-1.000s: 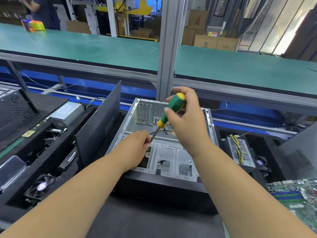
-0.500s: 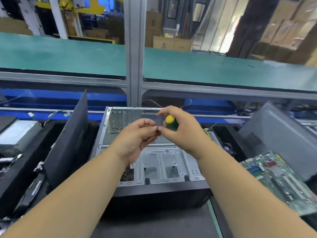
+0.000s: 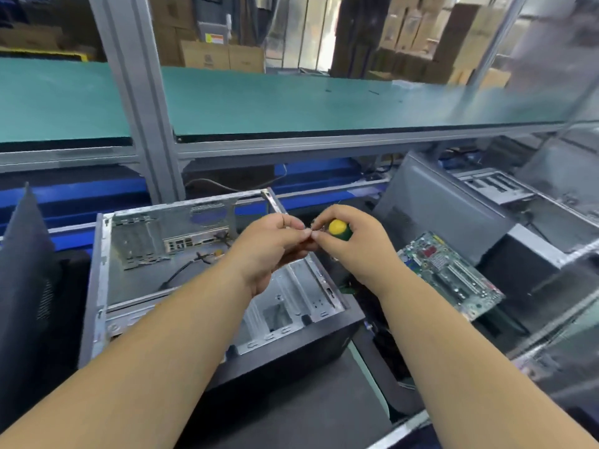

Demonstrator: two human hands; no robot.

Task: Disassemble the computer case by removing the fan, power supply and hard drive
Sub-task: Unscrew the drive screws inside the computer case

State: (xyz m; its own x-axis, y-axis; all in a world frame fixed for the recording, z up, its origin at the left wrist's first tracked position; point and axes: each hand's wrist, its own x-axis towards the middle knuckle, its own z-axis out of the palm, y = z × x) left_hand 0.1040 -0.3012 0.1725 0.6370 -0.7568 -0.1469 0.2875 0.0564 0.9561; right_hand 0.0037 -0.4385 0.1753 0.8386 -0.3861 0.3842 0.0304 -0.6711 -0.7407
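Note:
An open computer case (image 3: pixel 107 260) lies on its side in front of me, its bare metal interior showing loose cables (image 3: pixel 194 264) and an I/O plate. My right hand (image 3: pixel 353 247) grips a green and yellow screwdriver (image 3: pixel 339 229), its yellow butt end facing me. My left hand (image 3: pixel 272 251) meets the right one fingertip to fingertip above the case's right edge, the fingers pinched together; whatever small thing sits between them is too blurred to make out. The screwdriver's shaft is hidden behind the hands.
A green motherboard (image 3: pixel 450 273) lies to the right of the case. Grey case panels (image 3: pixel 437 202) and another case (image 3: pixel 531 254) stand further right. A dark panel (image 3: pixel 26 270) leans at the left. A green shelf (image 3: pixel 291 102) on a metal post (image 3: pixel 139 102) runs behind.
The screwdriver has come up out of the case and turned its butt toward me. Both hands have lifted and met above the case's right edge. My view has swung right.

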